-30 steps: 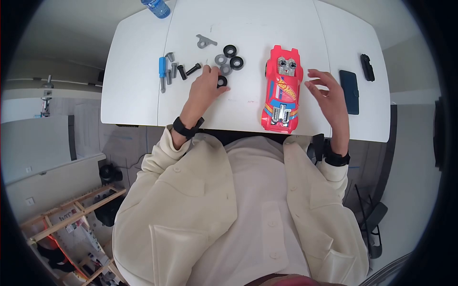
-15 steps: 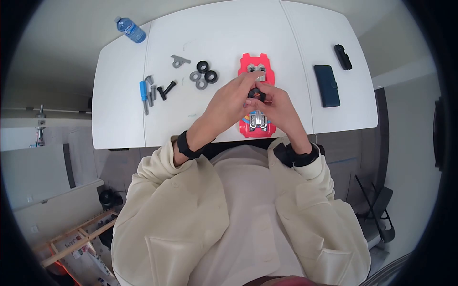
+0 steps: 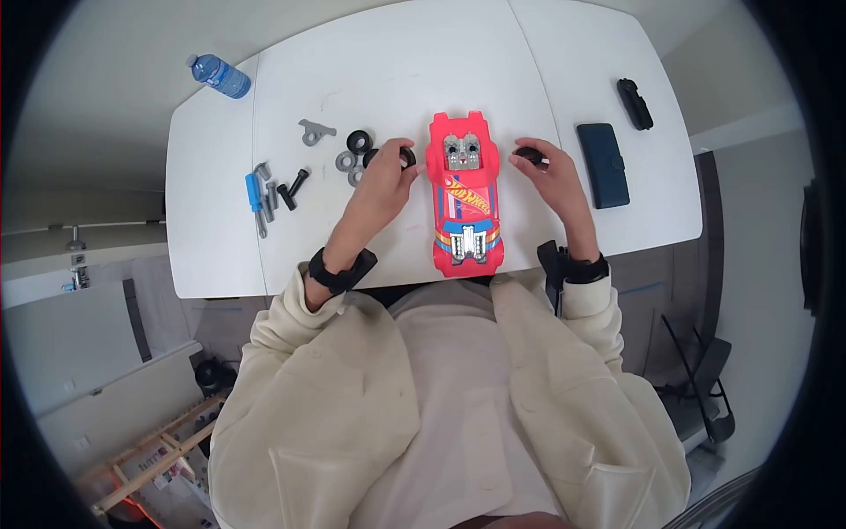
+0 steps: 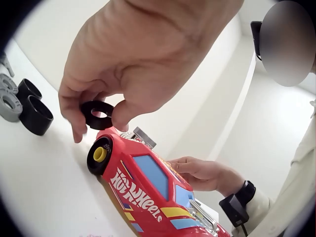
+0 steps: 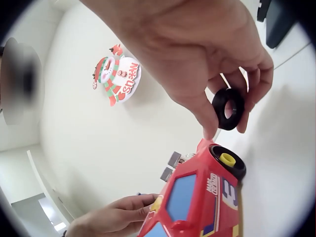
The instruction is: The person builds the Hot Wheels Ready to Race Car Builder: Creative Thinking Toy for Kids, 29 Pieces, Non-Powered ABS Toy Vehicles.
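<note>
A red Hot Wheels toy car (image 3: 467, 198) lies lengthwise on the white table, between my two hands. To its left, my left hand (image 3: 377, 189) pinches a black toy tire (image 4: 90, 118) between thumb and fingers, held up near one end of the car. On the other side my right hand (image 3: 560, 183) grips a second black toy tire (image 5: 220, 118), its hole showing. Both wrist views show a mounted wheel with a yellow hub, one on each side: the left one (image 4: 100, 154) and the right one (image 5: 229, 160).
Left of the car lie grey rings (image 3: 345, 161), more black tires (image 3: 359, 142), a flat grey part (image 3: 317, 131), several bolts (image 3: 286, 196) and a blue-handled screwdriver (image 3: 254, 191). A water bottle (image 3: 220, 77) lies behind them. At right are a dark phone case (image 3: 604, 166) and a black object (image 3: 634, 104).
My left hand took a black tire from beside the grey rings. Both hands met over the car, then parted to either side, each now holding a tire. The head view has shifted.
</note>
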### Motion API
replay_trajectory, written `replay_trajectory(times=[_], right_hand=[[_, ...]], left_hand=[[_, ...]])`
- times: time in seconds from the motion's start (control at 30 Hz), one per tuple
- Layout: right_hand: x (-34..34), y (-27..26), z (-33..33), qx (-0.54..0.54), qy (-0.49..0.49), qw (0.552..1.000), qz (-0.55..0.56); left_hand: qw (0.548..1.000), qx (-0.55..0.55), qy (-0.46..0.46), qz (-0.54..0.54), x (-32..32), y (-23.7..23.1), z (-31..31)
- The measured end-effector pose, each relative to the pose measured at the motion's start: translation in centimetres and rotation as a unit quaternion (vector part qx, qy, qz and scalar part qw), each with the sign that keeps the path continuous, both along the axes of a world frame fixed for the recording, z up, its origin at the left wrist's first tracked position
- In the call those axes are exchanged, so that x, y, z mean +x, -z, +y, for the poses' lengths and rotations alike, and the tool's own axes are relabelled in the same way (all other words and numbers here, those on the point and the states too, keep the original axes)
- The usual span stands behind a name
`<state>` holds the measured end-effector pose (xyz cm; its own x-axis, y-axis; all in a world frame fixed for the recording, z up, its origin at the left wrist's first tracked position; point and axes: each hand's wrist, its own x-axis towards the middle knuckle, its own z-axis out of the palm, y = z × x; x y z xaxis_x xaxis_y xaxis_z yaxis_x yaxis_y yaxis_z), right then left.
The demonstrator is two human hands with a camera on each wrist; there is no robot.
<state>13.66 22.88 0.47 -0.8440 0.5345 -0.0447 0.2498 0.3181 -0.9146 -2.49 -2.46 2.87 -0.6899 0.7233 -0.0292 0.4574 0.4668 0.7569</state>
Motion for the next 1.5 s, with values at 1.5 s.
replay_trajectory(times=[1.5], right_hand=[[-0.6, -0.1, -0.7, -0.116, -0.02, 0.993, -0.024]], left_hand=[[0.935, 0.1, 0.04, -0.337, -2.6, 3.0, 0.5]])
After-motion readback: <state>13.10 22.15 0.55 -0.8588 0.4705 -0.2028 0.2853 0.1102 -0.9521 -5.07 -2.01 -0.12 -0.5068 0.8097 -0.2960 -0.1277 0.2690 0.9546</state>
